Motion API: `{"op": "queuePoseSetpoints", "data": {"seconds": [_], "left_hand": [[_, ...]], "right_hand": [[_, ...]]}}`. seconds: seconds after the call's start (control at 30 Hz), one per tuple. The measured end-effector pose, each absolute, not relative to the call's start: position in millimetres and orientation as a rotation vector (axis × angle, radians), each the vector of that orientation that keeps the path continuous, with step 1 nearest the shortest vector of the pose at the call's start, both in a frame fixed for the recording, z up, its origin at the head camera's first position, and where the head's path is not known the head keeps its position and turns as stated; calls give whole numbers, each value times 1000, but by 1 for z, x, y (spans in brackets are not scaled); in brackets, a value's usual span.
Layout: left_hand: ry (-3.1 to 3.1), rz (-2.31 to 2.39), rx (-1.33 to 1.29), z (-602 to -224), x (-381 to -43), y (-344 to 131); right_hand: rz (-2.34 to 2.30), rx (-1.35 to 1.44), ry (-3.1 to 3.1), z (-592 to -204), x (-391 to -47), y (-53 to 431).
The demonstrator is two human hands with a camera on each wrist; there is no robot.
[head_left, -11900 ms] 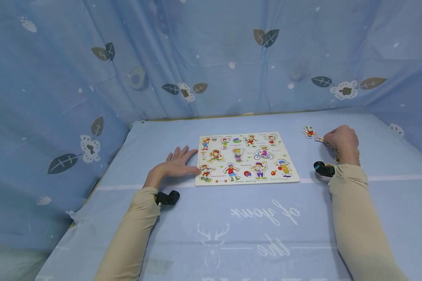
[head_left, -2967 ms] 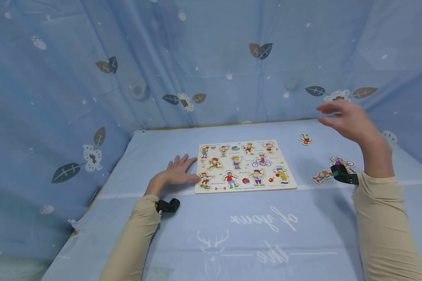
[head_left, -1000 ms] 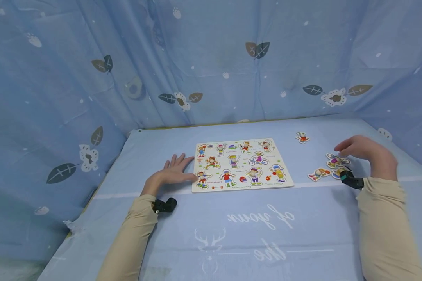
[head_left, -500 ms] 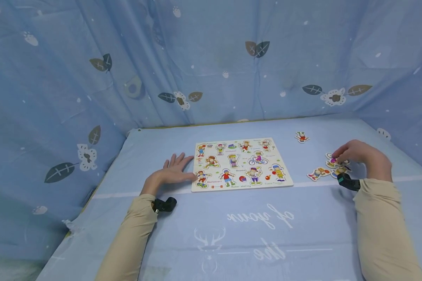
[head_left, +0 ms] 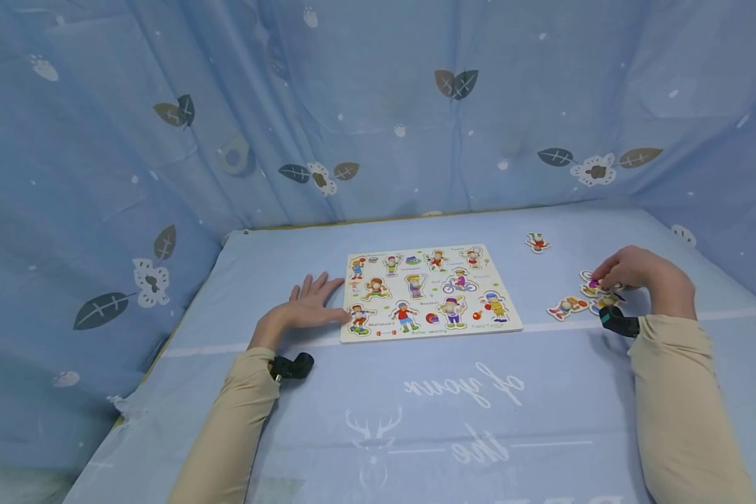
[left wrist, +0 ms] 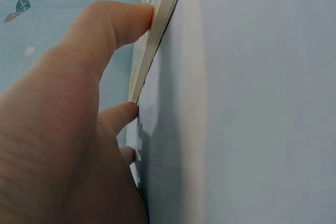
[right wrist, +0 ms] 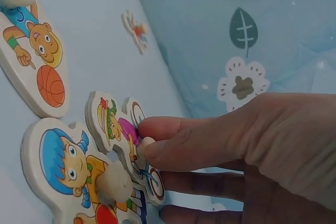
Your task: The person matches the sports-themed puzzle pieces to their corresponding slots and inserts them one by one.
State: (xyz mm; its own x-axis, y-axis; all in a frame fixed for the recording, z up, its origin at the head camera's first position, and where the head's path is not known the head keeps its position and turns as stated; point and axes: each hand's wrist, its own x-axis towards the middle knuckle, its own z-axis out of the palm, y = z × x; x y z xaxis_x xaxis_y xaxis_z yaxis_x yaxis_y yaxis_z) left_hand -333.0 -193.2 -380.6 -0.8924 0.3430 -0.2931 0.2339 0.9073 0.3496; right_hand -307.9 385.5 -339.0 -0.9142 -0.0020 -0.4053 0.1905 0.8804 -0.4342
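Fingers spread, my left hand (head_left: 299, 310) rests at the left edge of the wooden knob puzzle board (head_left: 430, 288). In the left wrist view its thumb (left wrist: 142, 19) touches the board's side. On the right, my right hand (head_left: 649, 274) pinches the small knob of a cyclist puzzle piece (right wrist: 125, 132) between thumb and forefinger. This piece lies beside a blue-haired girl piece (right wrist: 68, 163), whose knob faces up. A basketball player piece (right wrist: 39, 72) lies close by. My hand partly covers the cyclist piece in the head view.
Farther back lies a single red-and-green figure piece (head_left: 537, 243), apart from the others. A blue printed cloth (head_left: 453, 392) covers the table. Blue curtains (head_left: 365, 105) hang behind and at the sides.
Raised above the table three seconds ago, my right hand has come down to the cluster of pieces and taken the cyclist piece's knob. My left hand has stayed at the board.
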Motion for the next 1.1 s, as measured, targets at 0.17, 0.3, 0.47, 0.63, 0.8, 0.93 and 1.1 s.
{"op": "queuePoseSetpoints", "data": {"seconds": [0.17,0.3,0.47,0.63,0.8,0.93,1.1], "left_hand": [[2720,424,422,-381,-334,-194],[2717,424,415,-381,-333,-196],[2711,431,422,-381,-333,-196],[2714,444,431,-381,-333,-197],[2713,441,438,-381,-334,-197],[2713,439,441,-382,-335,-196],[2714,432,445,-383,-336,-196]], "right_hand": [[-672,140,2667,-339,-310,384],[-658,114,2692,-339,-312,382],[-649,101,2689,-340,-313,384],[-636,82,2711,-341,-313,385],[-634,62,2737,-341,-311,384],[-633,35,2756,-340,-308,383],[-624,9,2792,-340,-306,382]]}}
